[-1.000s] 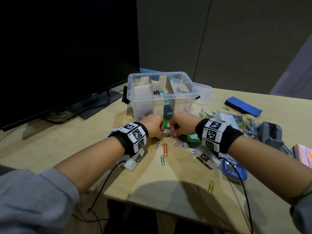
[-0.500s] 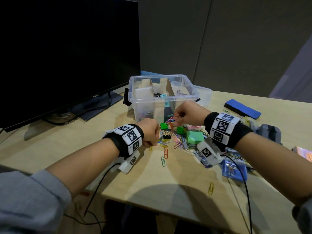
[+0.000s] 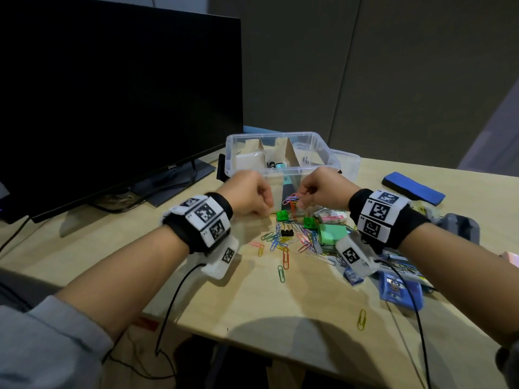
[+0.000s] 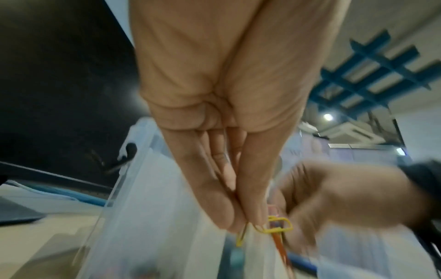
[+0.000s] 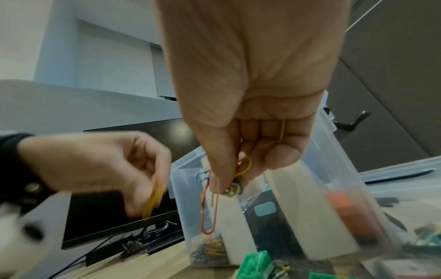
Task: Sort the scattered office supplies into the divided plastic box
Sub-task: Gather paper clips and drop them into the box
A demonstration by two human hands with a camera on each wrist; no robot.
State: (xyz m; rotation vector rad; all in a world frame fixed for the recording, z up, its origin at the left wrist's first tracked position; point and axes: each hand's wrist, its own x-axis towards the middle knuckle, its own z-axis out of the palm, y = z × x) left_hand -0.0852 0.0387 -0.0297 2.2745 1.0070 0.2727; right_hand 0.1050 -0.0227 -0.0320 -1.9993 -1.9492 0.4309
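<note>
Hands (image 3: 250, 192) higher above wooden desk (image 3: 280, 304)

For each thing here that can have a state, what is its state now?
Left hand: pinches a yellow paper clip.
Right hand: pinches a bunch of paper clips.
Plastic box: lid off, cardboard dividers upright.
Monitor: screen dark.
Black binder clip: lies on the table.

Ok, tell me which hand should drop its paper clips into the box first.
Right hand, probably: it pinches a bunch of paper clips nearer the box rim; left hand holds yellow clips lower.
</note>
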